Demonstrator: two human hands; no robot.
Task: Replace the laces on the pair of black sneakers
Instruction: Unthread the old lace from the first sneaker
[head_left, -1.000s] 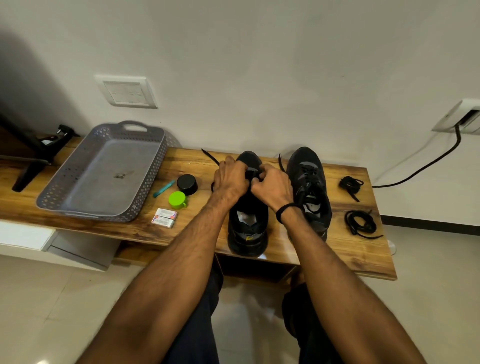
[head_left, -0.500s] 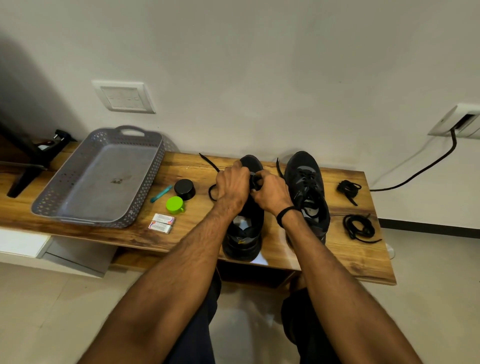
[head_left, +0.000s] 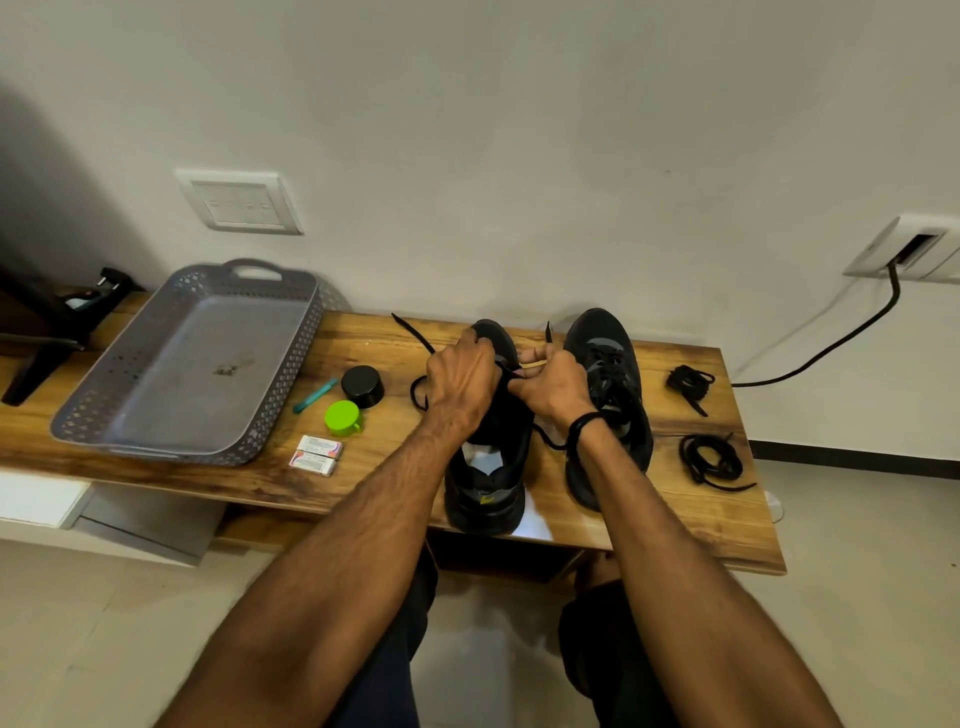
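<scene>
Two black sneakers stand on a wooden bench (head_left: 675, 525), toes toward the wall. Over the front of the left sneaker (head_left: 488, 483) my left hand (head_left: 460, 382) and my right hand (head_left: 553, 387) sit close together, each pinching a strand of its black lace (head_left: 415, 335). One lace end trails up and left across the wood, another loops past my right wrist. The right sneaker (head_left: 605, 374) stands laced beside it. Two coiled black laces lie further right, one at the back (head_left: 688, 382) and one nearer (head_left: 709, 460).
A grey perforated tray (head_left: 135, 415) sits on the bench at the left. Between it and the shoes lie a teal tool (head_left: 314, 396), a black cap (head_left: 362, 385), a green cap (head_left: 343, 417) and two small boxes (head_left: 315, 455). A black cable (head_left: 831, 348) runs along the right wall.
Both hands have shifted slightly toward the shoe's toe and drawn the lace tighter; the loop by the left wrist has shrunk. The view has tilted a little.
</scene>
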